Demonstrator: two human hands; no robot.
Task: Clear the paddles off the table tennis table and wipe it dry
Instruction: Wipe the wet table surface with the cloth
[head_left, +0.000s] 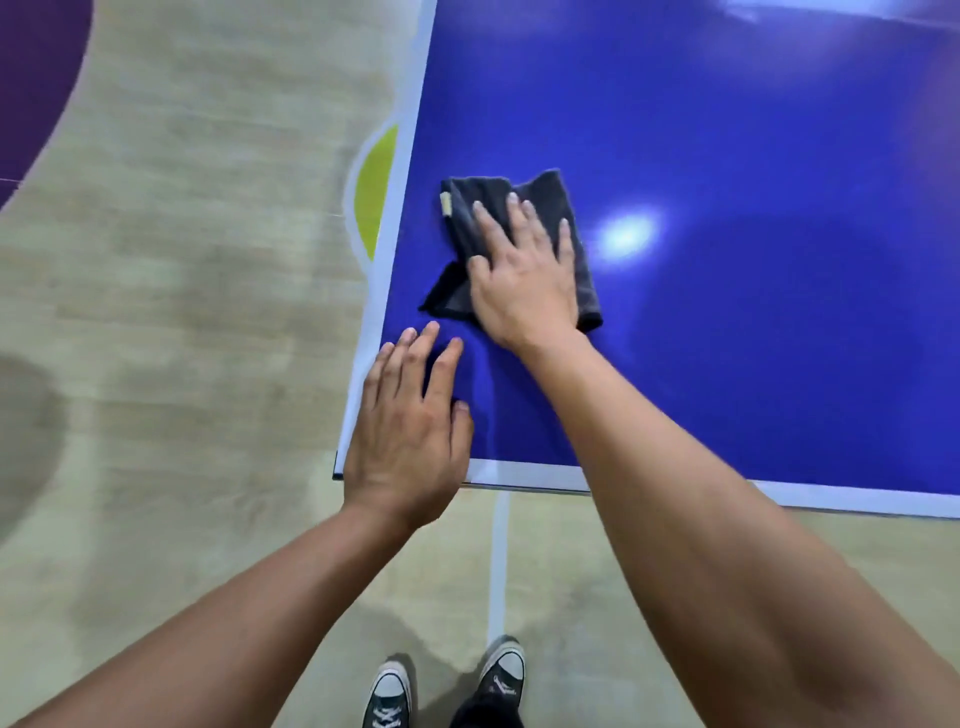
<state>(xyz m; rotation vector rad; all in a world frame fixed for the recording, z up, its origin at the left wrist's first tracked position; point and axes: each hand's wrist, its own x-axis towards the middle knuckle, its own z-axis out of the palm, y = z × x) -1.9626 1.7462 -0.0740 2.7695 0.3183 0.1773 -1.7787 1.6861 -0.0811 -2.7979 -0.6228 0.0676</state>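
Observation:
A blue table tennis table (727, 338) with white edge lines fills the right of the head view; I stand at its near left corner. A dark grey folded cloth (470, 205) lies on the blue top close to the left edge. My right hand (524, 270) presses flat on the cloth with fingers spread and straight. My left hand (410, 421) rests flat on the table's corner, fingers straight, holding nothing. No paddle is in view.
Pale wood-look floor (182, 312) spreads to the left and below the table, with a yellow-green marking (375, 192) beside the table's left edge and a purple area (36, 78) at the far upper left. My two sneakers (447, 686) stand below the near edge.

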